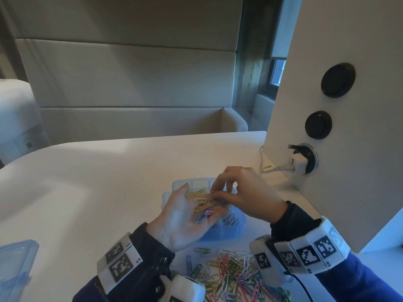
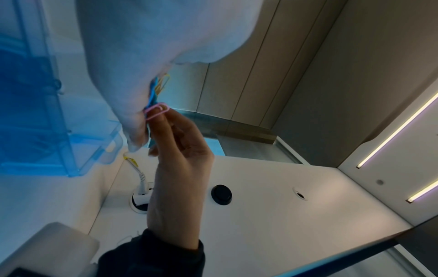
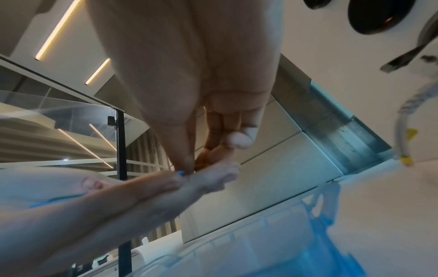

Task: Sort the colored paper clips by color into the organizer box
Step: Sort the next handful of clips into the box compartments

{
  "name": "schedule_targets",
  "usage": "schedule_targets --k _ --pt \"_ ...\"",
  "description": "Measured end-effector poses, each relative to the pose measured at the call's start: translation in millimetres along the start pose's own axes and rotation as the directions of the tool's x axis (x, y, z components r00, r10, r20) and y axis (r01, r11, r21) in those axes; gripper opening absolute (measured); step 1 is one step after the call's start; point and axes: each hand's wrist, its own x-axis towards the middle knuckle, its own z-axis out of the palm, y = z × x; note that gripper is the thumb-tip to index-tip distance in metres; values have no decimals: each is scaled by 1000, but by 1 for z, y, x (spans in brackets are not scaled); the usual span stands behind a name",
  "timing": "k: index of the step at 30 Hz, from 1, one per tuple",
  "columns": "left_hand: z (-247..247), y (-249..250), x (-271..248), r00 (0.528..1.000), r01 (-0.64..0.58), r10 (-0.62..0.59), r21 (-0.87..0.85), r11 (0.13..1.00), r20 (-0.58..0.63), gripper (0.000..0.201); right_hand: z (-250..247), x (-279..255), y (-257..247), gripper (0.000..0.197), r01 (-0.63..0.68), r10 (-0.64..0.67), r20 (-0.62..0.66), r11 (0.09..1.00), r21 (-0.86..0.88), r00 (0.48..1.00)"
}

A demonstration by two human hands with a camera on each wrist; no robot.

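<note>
Yellow, blue, pink clips point(image 1: 202, 209) on flat left hand point(image 1: 185, 216) over box point(image 1: 229, 223), right hand point(image 1: 246, 192) pinching one; could slide off, mix.

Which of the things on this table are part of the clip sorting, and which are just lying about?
Part of the job:
- clips in the palm of the left hand
- right hand, picking at that handful
- blue organizer box under the hands
- loose clip pile on the table

Just lying about:
- white plug and cable in the wall socket
- black round caps
- second blue box at left
</note>
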Motion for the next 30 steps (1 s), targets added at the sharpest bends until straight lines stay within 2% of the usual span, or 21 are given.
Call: schedule_targets --k 4,8,14,17,20,26,30 --pt "1 0 -1 1000 -2 2 -18 1000 10 78 -3 1 -3 5 79 -72 -63 991 112 995" --pt "2 -1 -4 997 38 -32 -101 994 63 76 1 -1 -9 9 139 -147 54 981 136 988" --pt "11 -2 -11 989 58 -45 -87 995 140 92 4 -1 -7 8 125 -147 182 984 130 972" --pt "10 -1 -9 987 88 -73 -100 991 144 90 3 -3 -6 11 131 -163 243 981 143 956" --pt "6 0 -7 990 97 -85 -103 990 115 82 1 -2 -7 10 155 -193 260 975 159 946" --pt "9 -4 -9 976 148 -131 -92 985 176 92 -2 -3 -6 5 191 -218 309 975 115 926" --pt "8 0 -10 982 142 -126 -106 984 144 80 4 -2 -6 6 219 -225 267 974 53 937"
